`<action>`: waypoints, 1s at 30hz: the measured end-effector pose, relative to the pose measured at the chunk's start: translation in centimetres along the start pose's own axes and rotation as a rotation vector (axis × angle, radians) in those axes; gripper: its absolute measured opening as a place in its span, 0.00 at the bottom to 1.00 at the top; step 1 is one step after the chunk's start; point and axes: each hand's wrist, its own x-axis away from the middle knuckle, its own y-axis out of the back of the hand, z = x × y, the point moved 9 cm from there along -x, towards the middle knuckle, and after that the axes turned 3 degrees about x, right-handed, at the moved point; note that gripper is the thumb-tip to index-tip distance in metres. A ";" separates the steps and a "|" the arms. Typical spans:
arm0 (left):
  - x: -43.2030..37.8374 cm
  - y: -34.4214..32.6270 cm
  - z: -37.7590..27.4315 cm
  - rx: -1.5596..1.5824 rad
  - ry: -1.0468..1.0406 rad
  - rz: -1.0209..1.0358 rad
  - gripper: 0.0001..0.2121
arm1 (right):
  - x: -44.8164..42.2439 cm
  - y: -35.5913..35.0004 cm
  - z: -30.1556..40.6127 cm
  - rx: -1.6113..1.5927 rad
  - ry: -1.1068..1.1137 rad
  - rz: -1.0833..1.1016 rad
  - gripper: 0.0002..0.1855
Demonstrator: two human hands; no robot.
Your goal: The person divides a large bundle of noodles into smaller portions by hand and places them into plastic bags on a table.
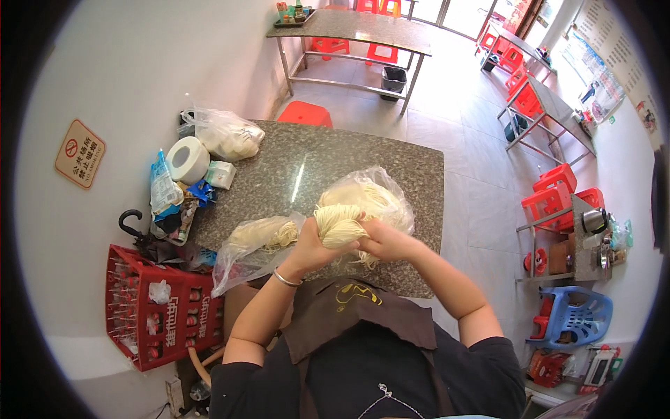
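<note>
A bundle of pale fresh noodles (339,225) is held up between both hands above the near part of the speckled stone table (293,180). My left hand (311,249) cups its left and lower side. On the right, my right hand (384,241) grips the bundle's other side, and some strands hang beneath the fingers. Just beyond the hands, a clear plastic bag (387,194) holds more noodles. Another clear bag (256,238), with noodles at its mouth, lies left of my left hand, its loose end draping over the table's near edge.
At the table's left stand a knotted bag of pale food (227,133), a large paper roll (187,160), a tissue pack (221,174) and assorted packets. A red bottle crate (157,309) and a black umbrella handle (130,216) are below left. A red stool (305,113) stands beyond the table.
</note>
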 end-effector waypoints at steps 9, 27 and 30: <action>-1.2 1.9 2.1 0.409 0.019 -0.511 0.06 | -1.9 0.0 0.9 -0.111 -0.002 -0.299 0.13; -2.6 2.0 2.7 0.918 0.092 -0.285 0.05 | -1.5 -1.4 -7.3 -1.177 -0.394 -0.364 0.16; -2.8 0.6 1.3 0.684 0.076 -0.157 0.14 | -1.5 -3.3 -6.3 -1.375 -0.387 -0.022 0.09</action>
